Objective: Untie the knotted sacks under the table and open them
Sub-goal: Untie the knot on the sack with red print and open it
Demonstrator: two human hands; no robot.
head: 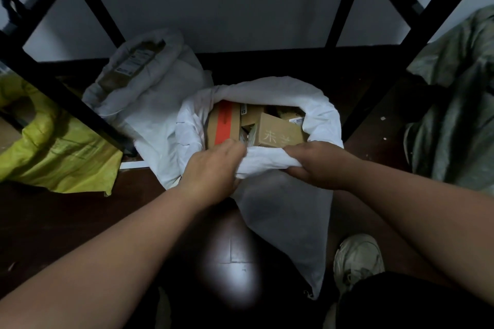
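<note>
Under the counter (66,99), on dark floor, the white sack (267,93) stands open; its near rim is gripped by the left hand (213,168) and right hand (318,164), mouth at twelve o'clock.

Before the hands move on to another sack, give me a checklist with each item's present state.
1. White sack in front untied: ok, its mouth gapes with no knot in view.
2. Contents exposed: ok, cardboard boxes show inside, one with an orange stripe.
3. Grip on the near rim: ok, left hand and right hand both hold the rolled-down edge.
4. Second white sack behind on the left open: cannot tell, its top looks folded over.
5. Yellow sack on the far left open: cannot tell, a table leg crosses it.
6. Green sack on the right open: cannot tell, its mouth is not in view.
</note>
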